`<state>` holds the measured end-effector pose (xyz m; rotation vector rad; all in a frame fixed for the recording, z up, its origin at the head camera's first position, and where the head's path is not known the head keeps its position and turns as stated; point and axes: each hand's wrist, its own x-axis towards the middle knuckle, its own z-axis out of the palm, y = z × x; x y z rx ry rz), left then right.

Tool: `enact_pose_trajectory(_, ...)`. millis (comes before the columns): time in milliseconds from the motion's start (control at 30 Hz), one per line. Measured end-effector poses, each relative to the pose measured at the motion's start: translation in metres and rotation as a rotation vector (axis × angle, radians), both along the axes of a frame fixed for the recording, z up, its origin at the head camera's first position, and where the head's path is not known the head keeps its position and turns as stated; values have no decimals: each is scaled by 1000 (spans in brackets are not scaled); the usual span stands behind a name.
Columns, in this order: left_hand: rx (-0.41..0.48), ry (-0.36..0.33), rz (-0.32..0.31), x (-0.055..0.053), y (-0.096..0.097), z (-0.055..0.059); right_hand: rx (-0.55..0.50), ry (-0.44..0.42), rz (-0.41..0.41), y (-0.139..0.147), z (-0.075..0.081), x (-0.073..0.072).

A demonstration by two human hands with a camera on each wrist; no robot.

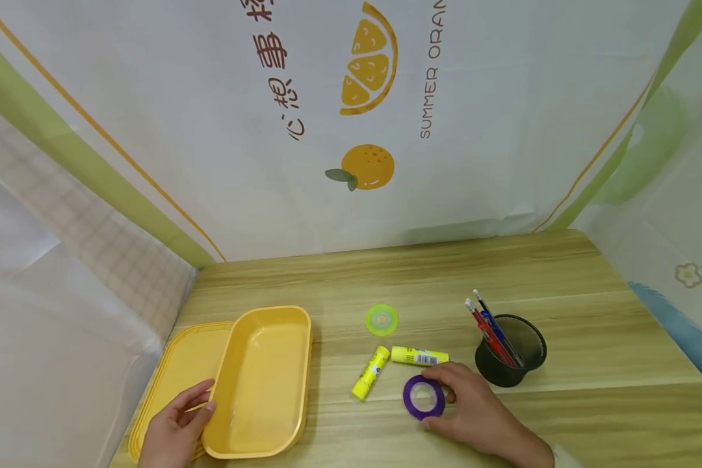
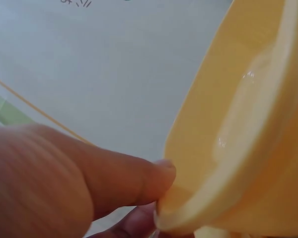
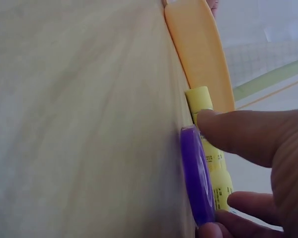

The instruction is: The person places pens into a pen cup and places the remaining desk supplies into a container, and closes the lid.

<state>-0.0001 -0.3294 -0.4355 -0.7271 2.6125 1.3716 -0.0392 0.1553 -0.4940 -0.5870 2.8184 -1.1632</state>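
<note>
My left hand grips the near left wall of a yellow plastic box, a deep tray with rounded corners. In the left wrist view its thumb lies at the rim, and the other fingers are partly hidden behind the wall. My right hand spans a roll of purple tape on the wooden table, thumb at the near edge and fingers at the far edge. Just beyond the roll lie two yellow glue sticks, one of them angled toward the box.
A yellow lid lies partly beneath the box's left side. Farther back sits a flat green roll of tape. On the right stands a black mesh pen cup with several pencils and pens. A printed white cloth hangs behind the table.
</note>
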Motion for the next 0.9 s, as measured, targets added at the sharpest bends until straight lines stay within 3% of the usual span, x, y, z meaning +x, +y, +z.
enact_pose_trajectory(200,10,-4,-1,1,-2,-1,83,20,-13,-7,0,-1)
enact_pose_trajectory(733,51,-8,1,-1,-3,-2,147,-18,-12,-15,5,0)
enact_pose_trajectory(900,72,-9,11,-1,-5,-4,143,20,1,-15,4,0)
